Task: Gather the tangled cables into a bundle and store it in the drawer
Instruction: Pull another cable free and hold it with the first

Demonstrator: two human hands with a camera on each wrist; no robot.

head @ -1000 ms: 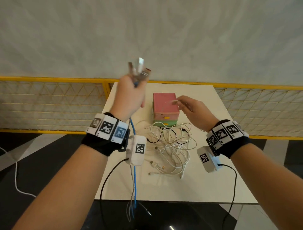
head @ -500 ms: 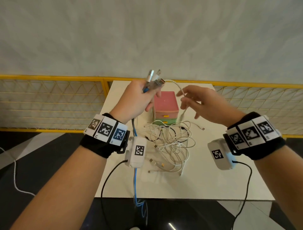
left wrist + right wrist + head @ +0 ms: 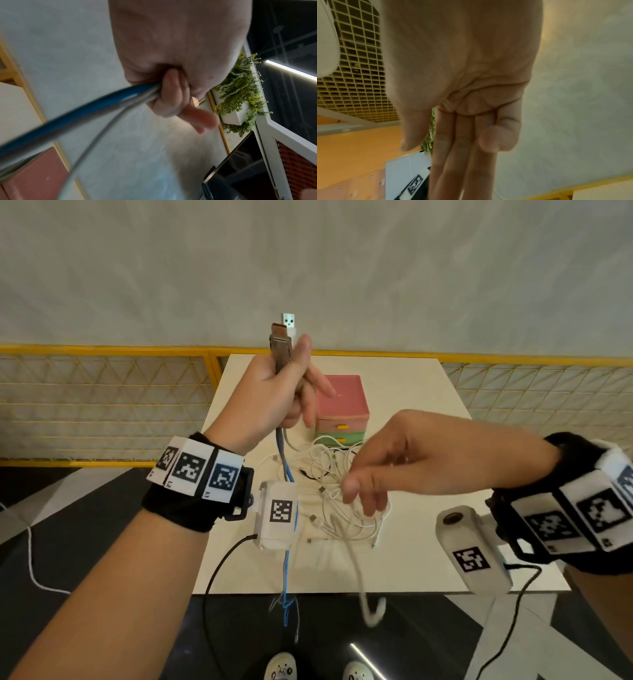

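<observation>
My left hand (image 3: 270,392) is raised over the white table (image 3: 411,559) and grips a bunch of cable ends, their USB plugs (image 3: 284,337) sticking up above the fist. A blue cable (image 3: 286,577) and grey ones hang from it past the table's front edge. In the left wrist view the left hand's fingers (image 3: 171,94) curl round the blue cable (image 3: 77,111). A tangle of white cables (image 3: 342,501) lies on the table. My right hand (image 3: 394,460) hovers over the tangle with straight fingers (image 3: 462,148). A blurred white cable (image 3: 359,577) dangles below it. Behind stands the pink and green drawer unit (image 3: 342,402), drawers closed.
A yellow mesh railing (image 3: 102,405) runs behind and beside the table, in front of a pale wall. The floor (image 3: 102,525) is black and white, with a white cord (image 3: 30,559) lying on it at the left. My shoes (image 3: 281,669) show under the table's front edge.
My right hand dropped from beside the plugs to low over the tangle, and a white cable now swings below it. The left hand lifted the plugs a little and turned them upright.
</observation>
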